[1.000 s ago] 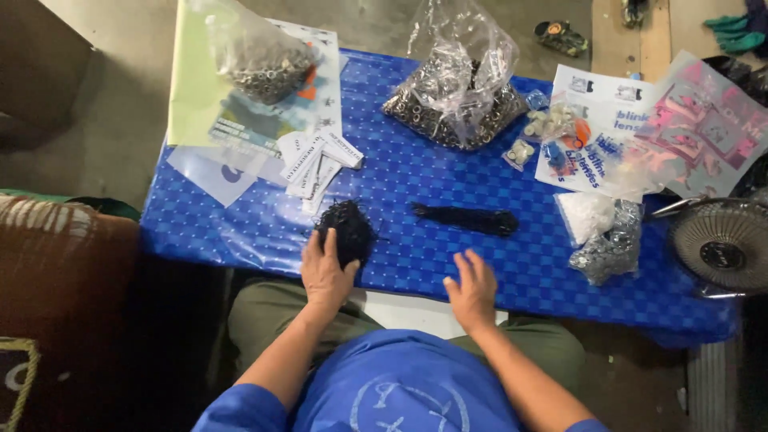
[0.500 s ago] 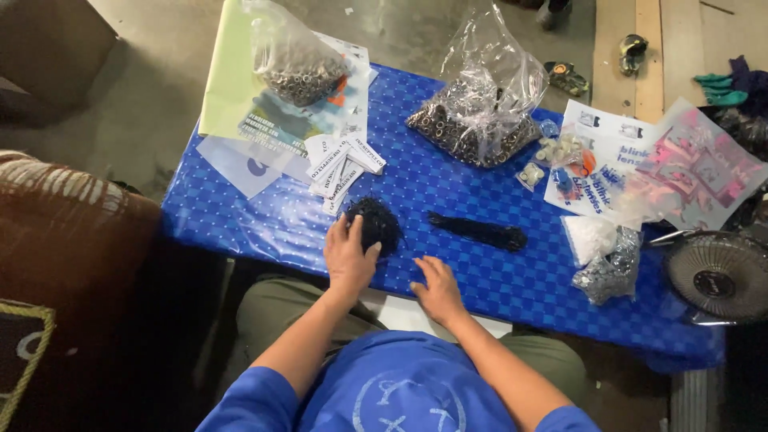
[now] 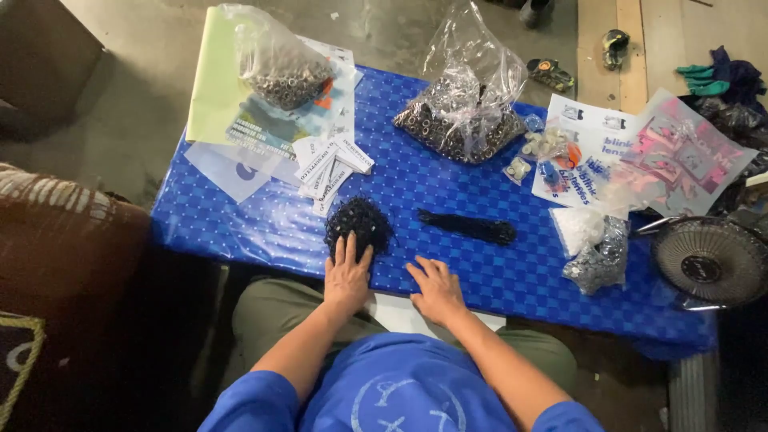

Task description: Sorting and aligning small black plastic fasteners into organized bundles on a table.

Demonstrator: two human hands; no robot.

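Head view looks down on a blue checked table [image 3: 264,224]. Its right end is partly covered by a round fan [image 3: 710,262], which is cut off at the right edge of the frame. What the small black pile [image 3: 358,224] is made of is too small and dark to tell. What the clear bags hold is also hard to tell; it looks like tiny metal rings.

Near the middle of the frame, the left hand [image 3: 346,276] lies flat with its fingers [image 3: 352,246] spread a little and their tips touching the near edge of the black pile. It holds nothing. The right hand [image 3: 437,290] lies flat on the table just right of it, fingers open, holding nothing, and apart from the pile.

A long black strip [image 3: 468,227] lies right of the pile, near the right hand but not touching it. Above the pile are white paper cards [image 3: 330,170]. In the upper left sits a clear bag [image 3: 280,68] on paper sheets. In the upper middle is a bigger clear bag [image 3: 468,100]. On the right is a small dark bag [image 3: 596,260] and pink packets [image 3: 684,156].
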